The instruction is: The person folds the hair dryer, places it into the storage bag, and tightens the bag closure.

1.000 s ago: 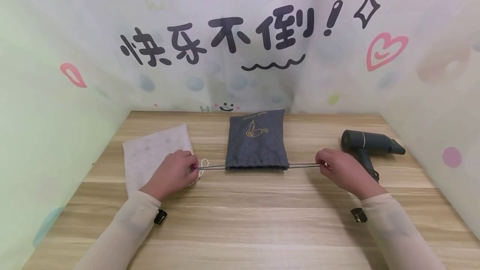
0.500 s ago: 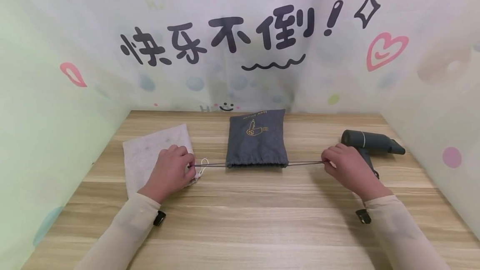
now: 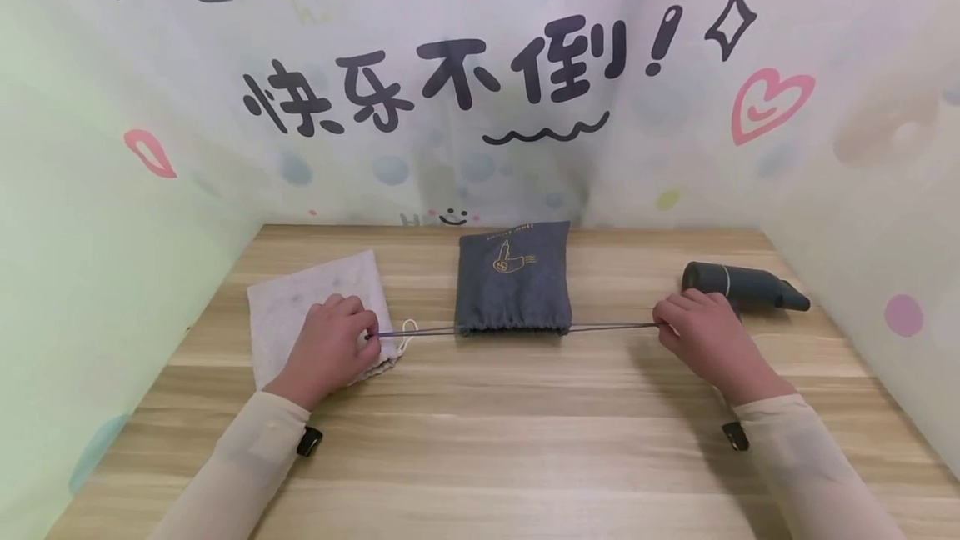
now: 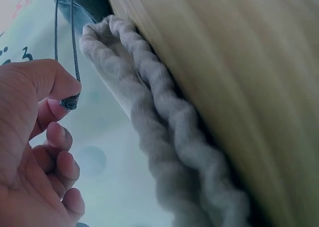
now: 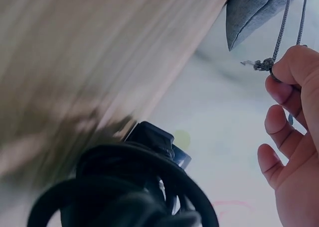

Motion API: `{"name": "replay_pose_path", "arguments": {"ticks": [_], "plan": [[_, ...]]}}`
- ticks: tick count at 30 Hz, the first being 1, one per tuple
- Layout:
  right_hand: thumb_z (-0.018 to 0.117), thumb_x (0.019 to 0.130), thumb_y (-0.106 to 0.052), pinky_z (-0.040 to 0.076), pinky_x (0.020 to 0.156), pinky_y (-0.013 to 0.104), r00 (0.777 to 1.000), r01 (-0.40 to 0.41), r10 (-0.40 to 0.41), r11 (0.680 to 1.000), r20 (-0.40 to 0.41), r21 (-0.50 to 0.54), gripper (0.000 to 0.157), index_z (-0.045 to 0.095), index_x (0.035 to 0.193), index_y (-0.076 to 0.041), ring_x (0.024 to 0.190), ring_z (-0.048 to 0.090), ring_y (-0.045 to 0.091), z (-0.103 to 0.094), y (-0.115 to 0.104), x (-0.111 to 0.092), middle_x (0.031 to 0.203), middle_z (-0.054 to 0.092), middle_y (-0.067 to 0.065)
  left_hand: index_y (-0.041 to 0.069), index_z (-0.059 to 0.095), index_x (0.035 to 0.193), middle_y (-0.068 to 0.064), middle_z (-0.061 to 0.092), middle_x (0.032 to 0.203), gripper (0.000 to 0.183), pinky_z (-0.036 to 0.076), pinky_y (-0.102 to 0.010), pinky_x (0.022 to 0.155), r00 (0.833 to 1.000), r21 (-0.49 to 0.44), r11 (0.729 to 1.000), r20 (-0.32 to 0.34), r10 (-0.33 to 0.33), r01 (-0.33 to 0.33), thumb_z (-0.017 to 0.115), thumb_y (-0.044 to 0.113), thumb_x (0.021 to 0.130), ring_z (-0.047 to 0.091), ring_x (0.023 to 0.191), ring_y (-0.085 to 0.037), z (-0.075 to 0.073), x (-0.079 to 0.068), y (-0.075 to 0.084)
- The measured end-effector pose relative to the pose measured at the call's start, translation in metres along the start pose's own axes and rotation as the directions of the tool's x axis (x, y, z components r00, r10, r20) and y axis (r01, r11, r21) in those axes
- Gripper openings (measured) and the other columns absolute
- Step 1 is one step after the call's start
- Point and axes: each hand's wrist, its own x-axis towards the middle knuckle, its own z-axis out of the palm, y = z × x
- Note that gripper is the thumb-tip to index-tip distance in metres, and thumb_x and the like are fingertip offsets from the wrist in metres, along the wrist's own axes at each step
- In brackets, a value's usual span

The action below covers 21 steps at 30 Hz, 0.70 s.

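A dark blue-grey drawstring bag (image 3: 513, 286) with a gold hair dryer print lies at the back middle of the table, its gathered mouth facing the person. My left hand (image 3: 330, 348) pinches the left drawstring (image 4: 76, 48) near its knot, between thumb and forefinger, above a pale drawstring bag (image 3: 300, 298). On the other side my right hand (image 3: 712, 344) pinches the right drawstring (image 5: 281, 30) beside its knot. Both cords stretch taut sideways from the bag's mouth. What the bag holds inside is hidden.
A dark hair dryer (image 3: 746, 286) lies at the right, its handle mostly behind my right hand; its coiled cable (image 5: 134, 162) shows close in the right wrist view. The pale bag's white cord loop (image 3: 408, 332) lies beside my left hand. A printed backdrop rises behind the wooden table (image 3: 495, 448).
My hands have moved farther apart, drawing out more of both cords. The dark bag's mouth has gathered narrower.
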Motion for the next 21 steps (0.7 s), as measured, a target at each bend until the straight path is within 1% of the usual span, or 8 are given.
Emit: {"name": "replay_pose_path", "arguments": {"ticks": [3,6,11,14,17,21], "plan": [[0.071,0.073,0.002,0.036,0.066,0.041,1.0,-0.003,0.003,1.0,-0.003,-0.006,0.022,0.06,0.076,-0.017,0.07,0.046,0.018,-0.003,0.0,-0.001,0.074,0.059,-0.007,0.017,0.06,0.07,0.006,0.046,0.072,0.014,0.032,-0.036,0.063,1.0,0.006,1.0,0.011,-0.002,0.002,0.07,0.011,0.077,0.041,0.07,-0.02,-0.002,-0.003,-0.004],[0.072,0.073,0.001,0.033,0.065,0.039,1.0,-0.006,0.006,1.0,-0.011,-0.015,0.022,0.059,0.077,-0.017,0.071,0.046,0.017,-0.006,0.001,0.0,0.074,0.059,-0.007,0.017,0.06,0.07,0.006,0.045,0.071,0.014,0.032,-0.036,0.063,1.0,0.01,1.0,0.006,-0.006,0.006,0.07,0.01,0.077,0.041,0.07,-0.02,-0.006,-0.004,-0.008],[0.073,0.072,0.0,0.029,0.064,0.038,0.999,-0.016,0.015,1.0,-0.031,-0.022,0.022,0.059,0.079,-0.017,0.073,0.047,0.019,-0.009,0.006,-0.004,0.074,0.06,-0.006,0.017,0.06,0.07,0.005,0.046,0.071,0.014,0.034,-0.038,0.063,1.0,0.012,1.0,0.0,-0.012,0.012,0.07,0.008,0.077,0.042,0.07,-0.021,-0.009,-0.004,-0.01],[0.072,0.072,0.0,0.03,0.065,0.04,0.999,-0.035,0.034,0.999,-0.039,-0.029,0.022,0.06,0.079,-0.017,0.072,0.047,0.019,-0.008,0.012,-0.008,0.075,0.06,-0.005,0.017,0.06,0.071,0.004,0.046,0.072,0.014,0.034,-0.038,0.062,1.0,0.024,1.0,0.011,-0.016,0.015,0.07,0.009,0.077,0.043,0.07,-0.022,-0.01,-0.003,-0.012],[0.072,0.072,0.001,0.033,0.066,0.043,0.998,-0.066,0.065,0.997,-0.027,-0.04,0.022,0.061,0.078,-0.017,0.07,0.047,0.019,-0.008,0.016,-0.012,0.074,0.06,-0.005,0.017,0.061,0.071,0.004,0.047,0.071,0.014,0.035,-0.039,0.062,0.999,0.041,0.999,0.017,-0.031,0.03,0.07,0.009,0.078,0.043,0.07,-0.023,-0.012,-0.003,-0.015],[0.072,0.071,0.001,0.035,0.067,0.047,0.994,-0.106,0.106,0.993,-0.01,-0.042,0.023,0.059,0.075,-0.017,0.068,0.045,0.019,-0.008,0.021,-0.016,0.074,0.06,-0.005,0.016,0.061,0.071,0.002,0.047,0.071,0.013,0.037,-0.041,0.06,0.999,0.057,0.997,0.019,-0.05,0.049,0.07,0.01,0.078,0.045,0.07,-0.025,-0.016,-0.003,-0.02]]}}
